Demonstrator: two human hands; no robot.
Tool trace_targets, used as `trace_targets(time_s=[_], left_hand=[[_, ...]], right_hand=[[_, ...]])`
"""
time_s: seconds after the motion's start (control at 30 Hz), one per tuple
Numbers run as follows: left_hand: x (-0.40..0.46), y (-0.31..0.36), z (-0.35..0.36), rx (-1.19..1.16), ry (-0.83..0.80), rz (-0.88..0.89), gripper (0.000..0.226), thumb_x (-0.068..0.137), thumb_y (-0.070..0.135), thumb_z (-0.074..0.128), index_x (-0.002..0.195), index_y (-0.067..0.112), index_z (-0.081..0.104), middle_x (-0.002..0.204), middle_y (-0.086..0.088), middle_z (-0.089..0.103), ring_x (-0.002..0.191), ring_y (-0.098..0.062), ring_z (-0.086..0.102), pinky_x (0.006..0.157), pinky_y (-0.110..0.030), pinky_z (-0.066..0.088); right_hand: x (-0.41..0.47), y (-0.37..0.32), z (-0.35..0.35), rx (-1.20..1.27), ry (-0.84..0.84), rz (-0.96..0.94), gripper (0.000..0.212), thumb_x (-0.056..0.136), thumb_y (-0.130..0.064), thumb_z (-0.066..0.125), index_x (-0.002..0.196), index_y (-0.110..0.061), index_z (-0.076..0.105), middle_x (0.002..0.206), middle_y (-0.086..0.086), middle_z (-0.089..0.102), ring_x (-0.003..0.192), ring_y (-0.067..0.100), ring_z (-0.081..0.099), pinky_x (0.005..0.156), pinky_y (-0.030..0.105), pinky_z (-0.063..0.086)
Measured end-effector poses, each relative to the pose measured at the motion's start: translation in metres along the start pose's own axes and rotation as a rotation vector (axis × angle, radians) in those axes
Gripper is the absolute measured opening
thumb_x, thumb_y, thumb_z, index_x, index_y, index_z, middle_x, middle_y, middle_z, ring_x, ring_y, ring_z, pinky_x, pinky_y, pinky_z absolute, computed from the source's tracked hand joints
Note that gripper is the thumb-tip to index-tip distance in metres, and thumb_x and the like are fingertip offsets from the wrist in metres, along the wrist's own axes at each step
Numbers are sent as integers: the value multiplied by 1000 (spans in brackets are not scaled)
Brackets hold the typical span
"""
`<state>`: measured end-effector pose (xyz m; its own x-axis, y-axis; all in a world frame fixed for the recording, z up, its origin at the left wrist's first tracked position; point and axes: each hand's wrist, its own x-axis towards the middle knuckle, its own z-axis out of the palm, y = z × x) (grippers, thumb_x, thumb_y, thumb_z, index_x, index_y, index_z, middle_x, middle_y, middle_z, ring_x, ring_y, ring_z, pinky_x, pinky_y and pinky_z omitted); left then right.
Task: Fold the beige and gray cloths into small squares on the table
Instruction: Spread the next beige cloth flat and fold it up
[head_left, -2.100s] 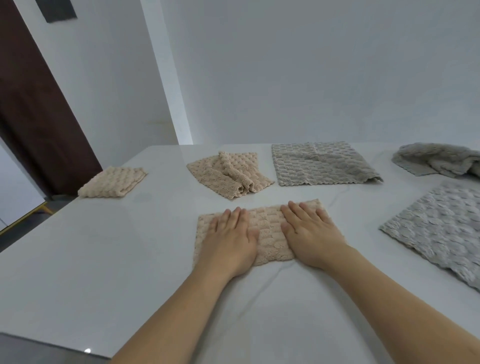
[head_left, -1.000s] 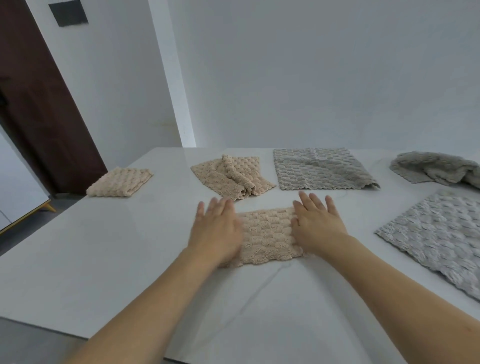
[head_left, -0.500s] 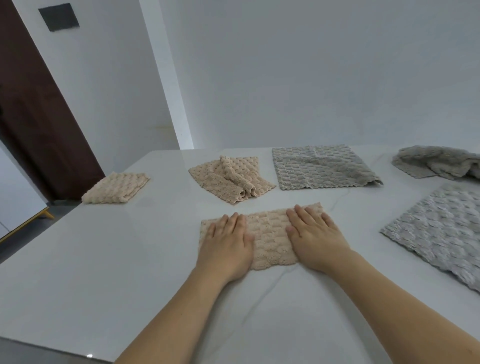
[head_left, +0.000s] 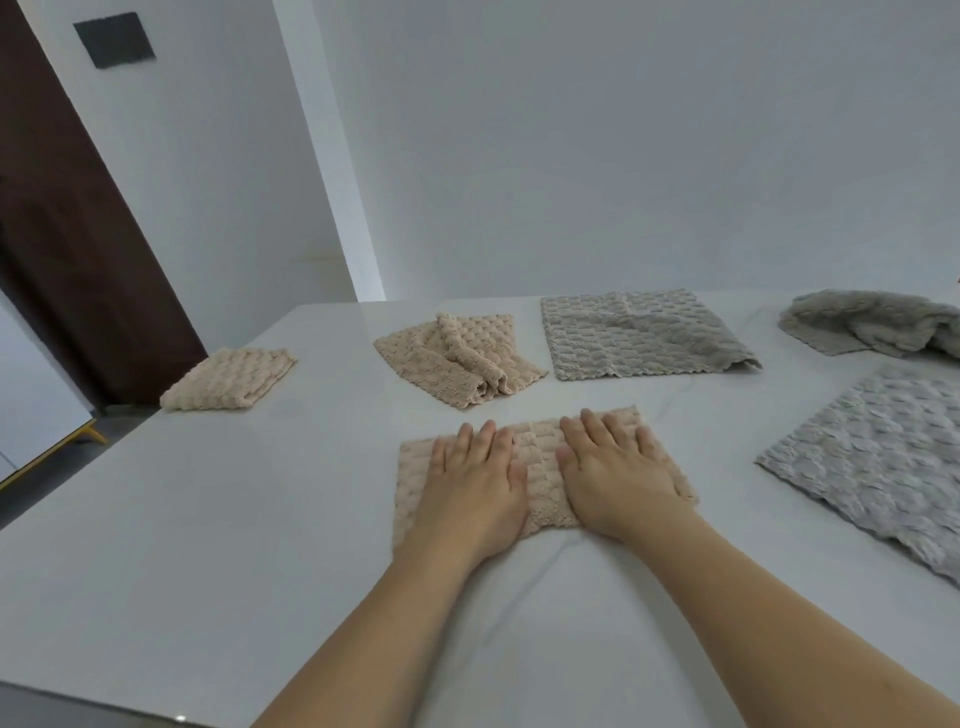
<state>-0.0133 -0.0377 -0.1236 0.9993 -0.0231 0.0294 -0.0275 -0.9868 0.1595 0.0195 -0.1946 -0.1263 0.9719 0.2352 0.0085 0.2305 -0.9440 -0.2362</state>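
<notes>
Hands: While we look down over both forearms, we see our left hand (head_left: 470, 491) and right hand (head_left: 618, 475) lying palm down, side by side, on the folded beige cloth (head_left: 540, 470); the fingers of each are straight and lightly spread, pressing flat and gripping nothing.
Cloth under the hands: It lies flat on the white table (head_left: 208, 545) in the near centre, a wide rectangle with its left end showing past our left hand and a strip showing between the 2 hands.
Right side: We see a gray cloth (head_left: 883, 467) spread flat, running off the frame edge, well apart from our right hand.
Middle distance: A rumpled beige cloth (head_left: 457, 364) sits just beyond our hands, with a rolled ridge across its top; a flat gray cloth (head_left: 639, 335) lies just beside it to the right.
Far left: We see 1 small folded beige square (head_left: 228, 378) near the table's left edge.
Far right: A bunched gray cloth (head_left: 878, 322) lies in a heap.
Beyond the table: A white wall (head_left: 623, 145) and a dark brown door (head_left: 67, 249) at left.
</notes>
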Motion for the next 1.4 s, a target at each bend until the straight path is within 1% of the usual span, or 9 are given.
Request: trace_targets(time_s=[0.4, 0.53, 0.63, 0.77, 0.93, 1.07, 1.2, 1.3, 1.4], left_hand=[[-10, -69, -7, 25, -88, -153, 59, 104, 44, 9, 158, 23, -1, 165, 6, -5, 150, -14, -11, 121, -40, -9], [-2, -56, -25, 162, -64, -146, 60, 103, 41, 8, 158, 16, 4, 165, 2, -5, 149, -18, -19, 118, -44, -18], [3, -24, -23, 11, 43, -93, 60, 103, 42, 9, 158, 19, 6, 165, 3, -1, 150, -19, -15, 118, -43, -16], [-10, -1, 8, -40, 9, -17, 60, 102, 48, 10, 158, 26, 6, 165, 5, 0, 151, -16, -7, 121, -42, -8], [-16, -47, -4, -37, -43, -123, 59, 103, 44, 11, 158, 24, 4, 165, 4, -3, 151, -16, -6, 122, -41, -4], [-20, -67, -19, 87, -98, -210, 61, 102, 45, 9, 158, 20, 2, 165, 2, -5, 151, -19, -10, 121, -45, -9], [-6, -28, -28, 16, 60, -50, 59, 103, 42, 11, 158, 22, -1, 165, 3, -7, 150, -17, -12, 121, -44, -9], [-9, -5, -8, -24, -26, 38, 59, 103, 45, 12, 158, 25, 0, 165, 6, -5, 150, -13, -10, 122, -41, -8], [-7, -19, 3, -4, -69, 37, 60, 103, 49, 11, 157, 27, -1, 164, 10, -8, 150, -9, -11, 122, -39, -8]], right_hand=[[5, 15, 3, -7, 14, -14, 55, 101, -45, 9, 154, -33, 6, 163, -6, -1, 149, 13, -5, 120, 41, -4], [4, 11, -1, -23, -26, -14, 56, 101, -44, 7, 155, -31, 4, 163, -5, -3, 149, 15, -6, 120, 42, -5], [3, 10, -2, -19, -32, 10, 56, 101, -44, 7, 155, -30, 4, 163, -4, -4, 149, 15, -6, 120, 43, -5], [-1, 11, -2, -25, -23, -6, 56, 101, -44, 9, 155, -30, 5, 163, -4, -2, 149, 15, -5, 120, 42, -4], [-7, 52, -14, -40, -66, 117, 57, 101, -44, 7, 155, -28, 1, 163, -6, -4, 149, 17, -4, 120, 46, -4], [-11, 57, -24, -173, -48, 201, 59, 101, -40, 7, 155, -17, 3, 163, 1, -2, 149, 24, -6, 118, 49, -11], [-3, 9, -21, -75, 69, 65, 58, 102, -39, 10, 155, -18, 2, 163, 0, -6, 149, 21, -9, 119, 45, -10], [1, -10, -1, -22, -25, -55, 57, 102, -41, 10, 156, -21, 3, 163, -1, -5, 149, 21, -8, 120, 43, -6], [5, 6, 4, -41, -36, -50, 57, 102, -43, 9, 156, -24, 3, 163, -4, -4, 149, 18, -8, 120, 41, -6]])
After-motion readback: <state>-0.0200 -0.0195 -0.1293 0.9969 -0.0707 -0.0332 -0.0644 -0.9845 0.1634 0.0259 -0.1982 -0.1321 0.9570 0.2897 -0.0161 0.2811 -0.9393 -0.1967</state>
